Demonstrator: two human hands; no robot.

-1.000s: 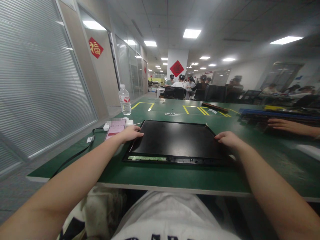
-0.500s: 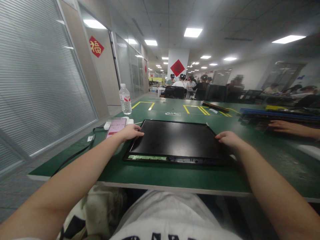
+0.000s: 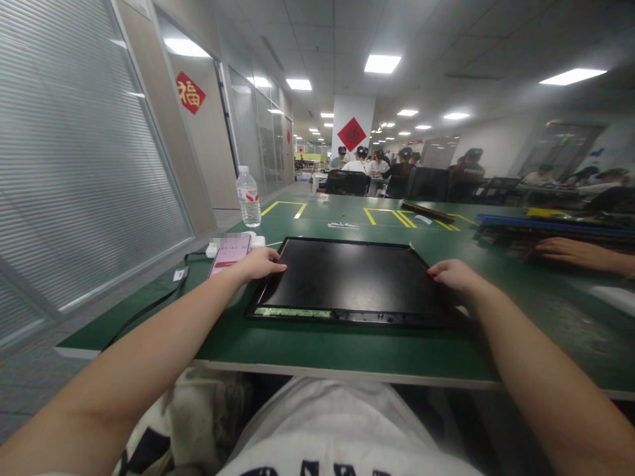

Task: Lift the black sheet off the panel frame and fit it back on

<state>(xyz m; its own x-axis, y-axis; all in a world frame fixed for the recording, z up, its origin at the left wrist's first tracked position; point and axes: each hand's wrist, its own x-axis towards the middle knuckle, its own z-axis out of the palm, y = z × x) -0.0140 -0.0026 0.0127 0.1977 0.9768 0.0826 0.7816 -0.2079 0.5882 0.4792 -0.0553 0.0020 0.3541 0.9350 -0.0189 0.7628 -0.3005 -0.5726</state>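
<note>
A black flat display panel point(image 3: 347, 274) lies face up on the green table, with a strip of green circuit board point(image 3: 292, 312) showing along its near edge. At the panel's left edge, my left hand point(image 3: 262, 262) grips the rim, thumb on top and fingers at the outer side. My right hand point(image 3: 454, 274) pinches the right edge, its thumb and forefinger at the rim. Both hands' undersides are hidden from me.
A phone point(image 3: 232, 254) and a white power strip point(image 3: 255, 239) with a black cable lie at left. Behind them stands a water bottle point(image 3: 248, 197). Another person's hand point(image 3: 575, 254) rests near dark strips point(image 3: 536, 228) at right. Yellow tape point(image 3: 391, 217) marks the table's far side.
Both of my hands and the panel stay practically still. The other person's hand at right has shifted slightly.
</note>
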